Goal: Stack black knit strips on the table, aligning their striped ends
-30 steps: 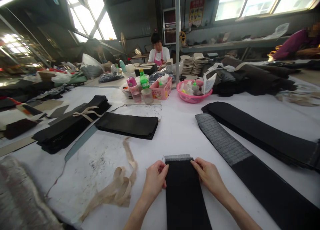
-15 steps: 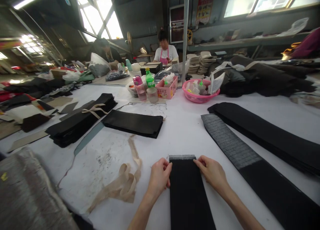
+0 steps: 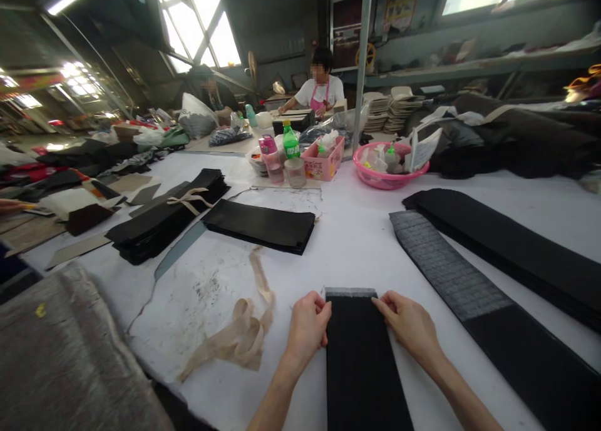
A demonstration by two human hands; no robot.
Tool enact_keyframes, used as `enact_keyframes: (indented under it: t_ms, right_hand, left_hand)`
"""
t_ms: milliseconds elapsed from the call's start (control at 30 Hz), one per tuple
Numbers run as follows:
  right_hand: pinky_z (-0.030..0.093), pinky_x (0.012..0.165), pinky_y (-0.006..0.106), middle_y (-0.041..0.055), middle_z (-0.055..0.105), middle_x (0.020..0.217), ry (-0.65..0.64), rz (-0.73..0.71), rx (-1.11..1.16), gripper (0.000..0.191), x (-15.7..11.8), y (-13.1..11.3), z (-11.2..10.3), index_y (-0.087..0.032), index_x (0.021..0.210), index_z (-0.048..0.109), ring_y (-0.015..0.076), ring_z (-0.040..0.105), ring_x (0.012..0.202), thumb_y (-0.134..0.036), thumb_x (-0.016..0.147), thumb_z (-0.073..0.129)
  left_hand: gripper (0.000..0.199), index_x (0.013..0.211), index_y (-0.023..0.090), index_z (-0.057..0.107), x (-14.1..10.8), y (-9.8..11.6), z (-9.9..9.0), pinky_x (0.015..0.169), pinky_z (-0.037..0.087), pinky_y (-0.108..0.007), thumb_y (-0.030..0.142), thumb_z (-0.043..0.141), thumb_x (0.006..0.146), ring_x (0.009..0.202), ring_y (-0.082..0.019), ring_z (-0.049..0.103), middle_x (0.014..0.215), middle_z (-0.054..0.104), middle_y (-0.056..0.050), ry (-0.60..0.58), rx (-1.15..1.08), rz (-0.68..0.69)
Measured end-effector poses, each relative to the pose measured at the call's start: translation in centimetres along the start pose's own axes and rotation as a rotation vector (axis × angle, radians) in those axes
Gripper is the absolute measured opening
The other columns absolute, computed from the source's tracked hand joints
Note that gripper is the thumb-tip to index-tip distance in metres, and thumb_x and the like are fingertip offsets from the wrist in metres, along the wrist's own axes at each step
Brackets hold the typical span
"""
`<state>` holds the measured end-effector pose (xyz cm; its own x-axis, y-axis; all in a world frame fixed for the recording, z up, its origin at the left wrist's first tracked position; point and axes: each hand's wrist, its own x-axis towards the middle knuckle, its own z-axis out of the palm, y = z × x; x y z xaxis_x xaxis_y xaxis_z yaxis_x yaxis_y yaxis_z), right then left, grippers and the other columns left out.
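Black strip (image 3: 362, 368), likely light and pliable, best held by its far corners: left hand (image 3: 306, 328), right hand (image 3: 413, 324), both pinching there!

Left hand (image 3: 307, 328) pinching, right hand (image 3: 412, 326) pinching, forearms (image 3: 276, 390) converging

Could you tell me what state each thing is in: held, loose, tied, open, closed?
Near black strip: lying flat, held by both side edges
Left hand: pinching its left edge
Right hand: pinching its right edge
Black bundle: tied
Short black stack: no tie visible
Beige ribbon: loose, looped
Grey-ended strip: lying flat, unheld
Green bottle: upright, capped
Pink basin: open, holding things
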<state>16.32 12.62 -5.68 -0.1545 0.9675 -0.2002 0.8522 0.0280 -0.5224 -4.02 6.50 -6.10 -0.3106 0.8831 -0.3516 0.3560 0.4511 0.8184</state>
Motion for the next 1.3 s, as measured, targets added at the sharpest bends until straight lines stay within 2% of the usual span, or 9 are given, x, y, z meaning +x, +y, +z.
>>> enact_keyframes:
  t_ms: [733,1033,1300]
  right_hand:
    - [0.027,0.052,0.025,-0.0027,0.063,0.06,0.013,0.029,0.003,0.033,0.06,-0.01,0.1,-0.023,0.068,0.058,0.0154,0.057,0.056,-0.047,0.089,0.049]
    - [0.025,0.052,0.026,-0.0019,0.063,0.059,0.044,0.027,0.024,0.032,0.08,0.02,0.22,-0.023,0.066,0.058,0.0151,0.056,0.056,-0.044,0.088,0.051]
    - [0.026,0.05,0.025,-0.0024,0.064,0.062,0.015,0.068,0.027,0.03,0.17,-0.34,0.0,-0.023,0.066,0.058,0.0136,0.056,0.053,-0.043,0.087,0.053]
  left_hand:
    - [0.022,0.069,0.021,0.043,-0.11,1.0,0.09,0.021,0.021,-0.017,0.036,0.046,0.086,0.024,-0.01,0.045,0.041,0.046,0.009,-0.007,0.012,-0.042]
    - [0.025,0.069,0.021,0.044,-0.03,0.67,0.16,0.022,0.022,-0.017,0.039,0.045,0.086,0.024,-0.011,0.046,0.04,0.047,0.009,0.007,0.047,-0.019]
    - [0.025,0.069,0.021,0.044,-0.04,0.46,0.22,0.022,0.021,-0.016,0.039,0.044,0.087,0.025,-0.011,0.047,0.039,0.046,0.009,0.014,0.041,0.003]
